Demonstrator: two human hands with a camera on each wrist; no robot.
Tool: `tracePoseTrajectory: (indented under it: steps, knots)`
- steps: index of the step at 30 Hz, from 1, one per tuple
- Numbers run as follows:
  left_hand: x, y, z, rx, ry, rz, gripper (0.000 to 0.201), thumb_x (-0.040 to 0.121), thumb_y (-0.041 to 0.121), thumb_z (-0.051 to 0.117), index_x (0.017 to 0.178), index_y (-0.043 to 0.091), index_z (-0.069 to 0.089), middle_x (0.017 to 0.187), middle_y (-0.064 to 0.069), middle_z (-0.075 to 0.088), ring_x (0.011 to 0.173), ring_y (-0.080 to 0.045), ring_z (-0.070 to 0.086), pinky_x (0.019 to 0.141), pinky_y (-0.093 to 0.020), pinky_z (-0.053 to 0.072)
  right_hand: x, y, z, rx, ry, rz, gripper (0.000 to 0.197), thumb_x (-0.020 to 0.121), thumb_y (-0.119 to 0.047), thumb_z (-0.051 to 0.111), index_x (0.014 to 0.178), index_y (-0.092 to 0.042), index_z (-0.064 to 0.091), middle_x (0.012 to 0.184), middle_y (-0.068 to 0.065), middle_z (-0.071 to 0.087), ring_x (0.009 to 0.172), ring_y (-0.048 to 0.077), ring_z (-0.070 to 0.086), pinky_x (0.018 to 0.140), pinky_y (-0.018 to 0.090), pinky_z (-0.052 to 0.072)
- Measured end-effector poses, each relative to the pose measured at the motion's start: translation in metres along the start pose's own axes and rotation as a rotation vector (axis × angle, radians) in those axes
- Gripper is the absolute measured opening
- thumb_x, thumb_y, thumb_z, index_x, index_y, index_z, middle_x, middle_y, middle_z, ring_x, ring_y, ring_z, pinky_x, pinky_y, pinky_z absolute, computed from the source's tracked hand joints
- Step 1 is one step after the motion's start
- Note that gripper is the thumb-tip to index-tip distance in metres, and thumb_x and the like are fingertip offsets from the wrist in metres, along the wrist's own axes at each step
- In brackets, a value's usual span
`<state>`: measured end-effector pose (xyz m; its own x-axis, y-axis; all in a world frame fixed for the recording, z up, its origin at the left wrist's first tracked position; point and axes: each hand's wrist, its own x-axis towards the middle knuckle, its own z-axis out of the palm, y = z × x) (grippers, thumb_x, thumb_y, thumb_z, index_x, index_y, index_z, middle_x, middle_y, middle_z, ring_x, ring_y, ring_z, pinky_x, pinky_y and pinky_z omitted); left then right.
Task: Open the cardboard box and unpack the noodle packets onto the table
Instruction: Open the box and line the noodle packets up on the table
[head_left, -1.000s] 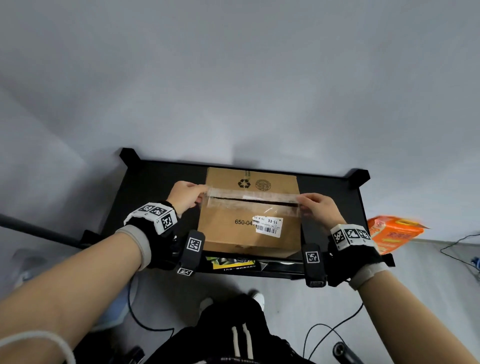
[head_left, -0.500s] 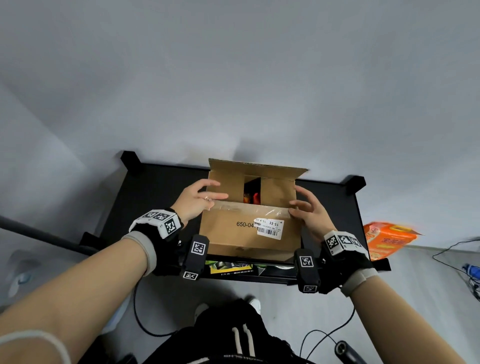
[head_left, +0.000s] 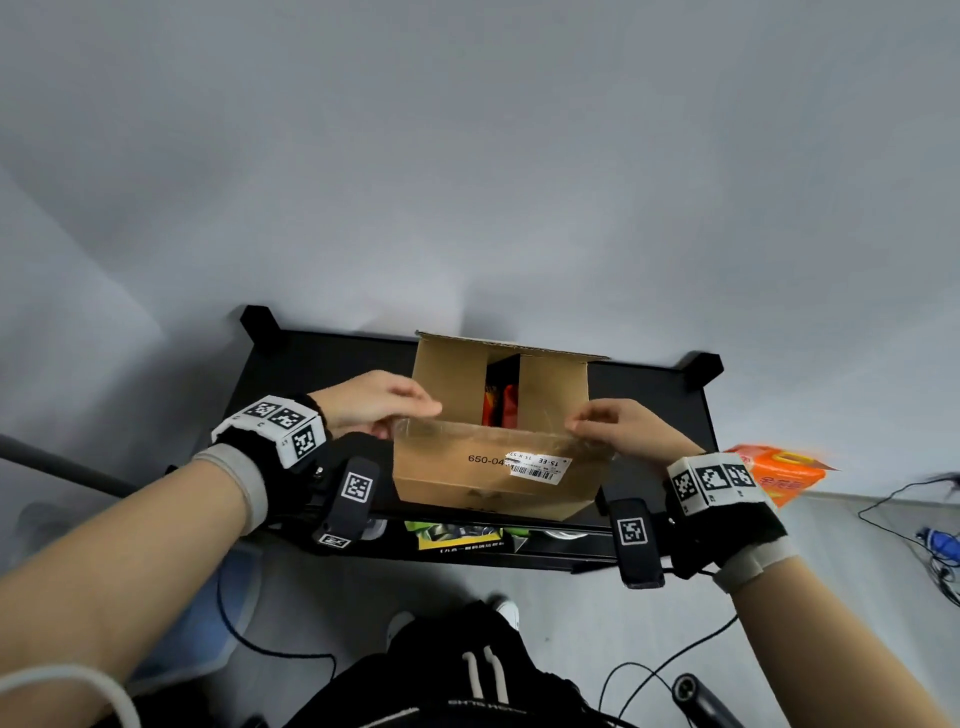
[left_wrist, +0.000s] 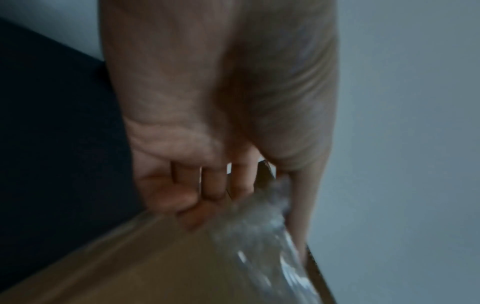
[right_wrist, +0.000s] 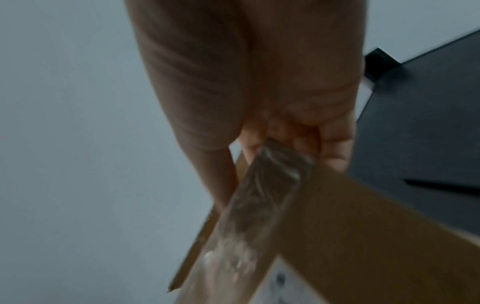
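A brown cardboard box stands on the black table, its far flap raised. Between the two inner side flaps a gap shows red and orange noodle packets. The near flap, edged with clear tape, is lifted toward me. My left hand pinches its left corner; the left wrist view shows fingers curled behind the cardboard and the thumb along the tape. My right hand pinches the right corner, and its fingers curl round the taped flap edge.
An orange packet lies on the floor right of the table. A shelf under the tabletop holds a green and yellow package. Cables trail on the floor at the right. A grey wall stands right behind the table.
The box went from taped shut to open. The far flap rose and stayed up. Both hands came back onto the near flap's corners and drew it toward me.
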<state>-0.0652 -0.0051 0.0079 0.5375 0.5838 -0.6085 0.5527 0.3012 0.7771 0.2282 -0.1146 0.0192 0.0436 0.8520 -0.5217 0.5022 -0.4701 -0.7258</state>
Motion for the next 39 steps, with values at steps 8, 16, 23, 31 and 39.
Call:
tracePoseTrajectory:
  steps: [8,16,23,31,39]
  knots:
    - [-0.010,-0.016,0.013,0.268,-0.428,-0.207,0.055,0.044,0.030,0.087,0.090,0.013,0.061,0.075,-0.003,0.063,0.058,-0.005,0.062,0.061,-0.019,0.055,-0.031,0.025,0.015,-0.265,-0.384,0.091,0.023,0.073,-0.029,0.078,0.088,-0.026,0.062,0.073,-0.008,0.057,0.069,0.007,0.053,0.066,0.018,0.039]
    - [-0.003,-0.017,0.035,0.292,-0.289,-0.314,0.028,0.092,0.036,0.055,0.092,0.008,0.059,0.082,-0.009,0.071,0.068,-0.016,0.071,0.076,-0.028,0.059,-0.037,0.037,0.077,-0.715,0.120,0.117,0.043,0.065,-0.030,0.074,0.064,-0.025,0.031,0.067,-0.008,0.043,0.071,0.021,0.047,0.055,0.028,0.034]
    - [0.009,0.003,0.052,0.491,0.584,0.027,0.033,0.082,0.039,0.061,0.107,0.019,0.056,0.115,-0.005,0.051,0.113,-0.026,0.051,0.087,-0.035,0.044,-0.046,0.027,0.086,-0.781,0.151,0.159,0.030,0.075,-0.029,0.069,0.092,-0.019,0.046,0.090,0.004,0.059,0.082,0.025,0.057,0.067,0.031,0.044]
    - [0.033,0.019,0.080,0.447,0.502,-0.197,0.095,0.073,0.035,0.072,0.147,0.017,0.015,0.150,-0.018,0.017,0.136,-0.039,0.024,0.109,-0.045,0.031,-0.002,-0.007,0.041,-0.361,0.373,0.258,0.062,0.080,-0.044,0.062,0.130,-0.011,0.047,0.132,0.010,0.051,0.115,0.024,0.053,0.094,0.036,0.045]
    - [0.039,0.023,0.083,0.453,0.472,-0.302,0.115,0.066,0.043,0.078,0.149,0.024,0.001,0.153,-0.017,0.009,0.138,-0.040,0.022,0.110,-0.049,0.028,0.023,-0.022,0.081,-0.409,0.351,0.448,0.102,0.072,-0.050,0.069,0.148,-0.012,0.011,0.146,0.016,0.024,0.128,0.034,0.039,0.099,0.039,0.040]
